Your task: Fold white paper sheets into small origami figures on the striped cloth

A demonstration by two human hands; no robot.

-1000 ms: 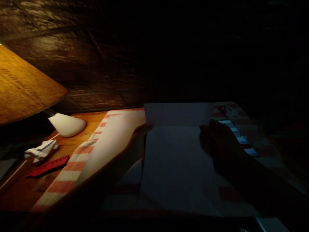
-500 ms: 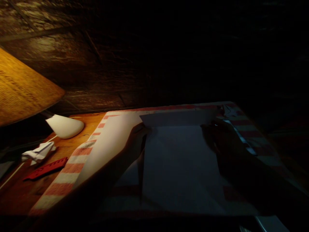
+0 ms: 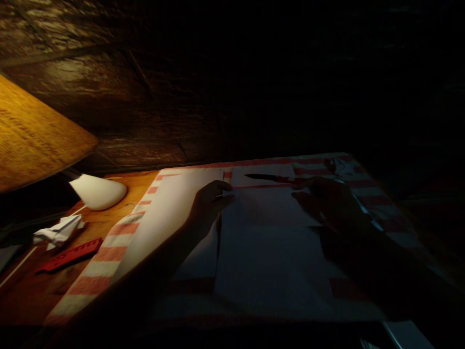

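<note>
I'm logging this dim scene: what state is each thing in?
Lamp: lit.
Striped cloth: spread.
Paper scrap: crumpled.
Lamp-side sheet: flat.
Folded sheet: far end turned over.
Knife: blade bare.
Left hand: closed on folded sheet's edge.
Right hand: grip too dark to tell.
Phone-like device: partly hidden, on or off unclear.

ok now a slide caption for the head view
Left hand and right hand hold a paper sheet over a striped cloth, a lit lamp at left.

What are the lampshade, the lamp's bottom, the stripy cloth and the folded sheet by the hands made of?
Lampshade: rough, matte fabric, maybe burlap; its surface looks coarse-grained.
Lamp base: smooth, white, perhaps ceramic or plastic.
Striped cloth: probably woven fabric, soft-looking, with a rumpled edge.
Folded sheet: probably plain matte paper, thin and flat.
</note>
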